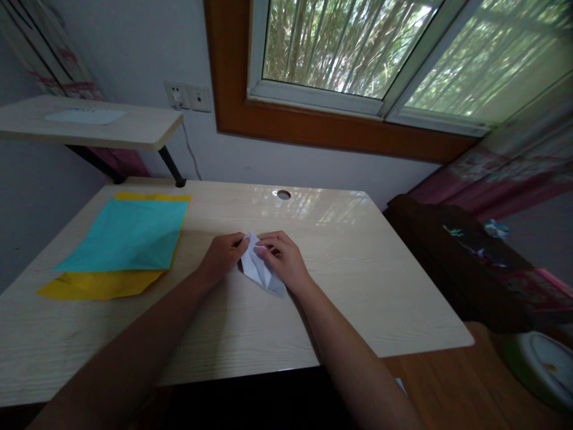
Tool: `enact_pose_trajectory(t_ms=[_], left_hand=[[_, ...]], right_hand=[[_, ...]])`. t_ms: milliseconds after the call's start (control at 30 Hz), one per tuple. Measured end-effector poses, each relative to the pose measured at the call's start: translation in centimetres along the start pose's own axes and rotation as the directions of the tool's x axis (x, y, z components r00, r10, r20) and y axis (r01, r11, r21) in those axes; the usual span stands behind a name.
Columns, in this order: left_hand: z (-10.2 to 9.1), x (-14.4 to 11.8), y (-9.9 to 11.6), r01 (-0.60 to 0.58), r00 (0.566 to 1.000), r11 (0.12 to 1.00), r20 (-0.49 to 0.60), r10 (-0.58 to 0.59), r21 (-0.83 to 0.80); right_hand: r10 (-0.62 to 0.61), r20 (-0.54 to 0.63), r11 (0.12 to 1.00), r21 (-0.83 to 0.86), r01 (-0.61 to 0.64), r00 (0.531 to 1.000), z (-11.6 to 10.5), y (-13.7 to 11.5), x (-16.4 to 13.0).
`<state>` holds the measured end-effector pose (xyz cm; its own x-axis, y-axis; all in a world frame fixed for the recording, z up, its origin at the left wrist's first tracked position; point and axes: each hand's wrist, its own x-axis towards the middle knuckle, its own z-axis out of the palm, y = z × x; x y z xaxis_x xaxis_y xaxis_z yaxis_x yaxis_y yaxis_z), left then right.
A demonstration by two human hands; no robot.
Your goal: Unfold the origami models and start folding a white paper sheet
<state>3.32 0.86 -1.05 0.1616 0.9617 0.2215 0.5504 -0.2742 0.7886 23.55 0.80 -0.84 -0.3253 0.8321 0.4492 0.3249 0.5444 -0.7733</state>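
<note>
A small folded piece of white paper lies on the light wooden desk, near its middle. My left hand pinches the paper's upper left edge with its fingertips. From the right, my right hand presses on the paper and covers part of it. Both forearms reach in from the bottom of the view.
A teal paper sheet lies over a yellow sheet at the desk's left. A cable hole sits at the back edge. A raised shelf stands at back left, and a dark wooden piece of furniture at right.
</note>
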Motion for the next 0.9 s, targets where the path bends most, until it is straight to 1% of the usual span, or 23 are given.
enact_pose_trajectory(t_ms=[133, 333, 500, 600, 700, 800, 900], left_hand=[[0.01, -0.16, 0.29, 0.014, 0.998, 0.999, -0.061, -0.012, 0.040], [0.09, -0.26, 0.75, 0.018, 1.000, 1.000, -0.009, -0.018, 0.020], [0.08, -0.20, 0.67, 0.026, 1.000, 0.999, -0.016, -0.026, 0.023], [0.09, -0.17, 0.46, 0.006, 1.000, 0.999, -0.018, -0.005, 0.038], [0.23, -0.26, 0.39, -0.021, 1.000, 0.998, -0.006, 0.022, 0.059], [0.42, -0.45, 0.50, -0.075, 0.997, 0.993, 0.043, 0.072, 0.089], [0.48, -0.56, 0.67, -0.115, 0.991, 0.988, 0.074, 0.108, 0.102]], right_hand=[[0.013, -0.031, 0.999, -0.048, -0.014, 0.999, -0.08, -0.17, 0.06], [0.010, -0.004, 0.996, -0.084, -0.010, 1.000, -0.22, -0.24, 0.05], [-0.010, 0.032, 0.998, -0.058, 0.011, 0.999, -0.20, -0.35, 0.04], [-0.023, 0.025, 0.999, -0.034, 0.024, 0.999, -0.08, -0.35, 0.00], [-0.031, 0.015, 0.998, -0.051, 0.032, 0.999, 0.14, -0.27, -0.03], [-0.037, 0.010, 0.996, -0.081, 0.037, 0.999, 0.35, -0.21, -0.03], [-0.025, -0.008, 0.998, -0.066, 0.024, 1.000, 0.41, -0.30, 0.04]])
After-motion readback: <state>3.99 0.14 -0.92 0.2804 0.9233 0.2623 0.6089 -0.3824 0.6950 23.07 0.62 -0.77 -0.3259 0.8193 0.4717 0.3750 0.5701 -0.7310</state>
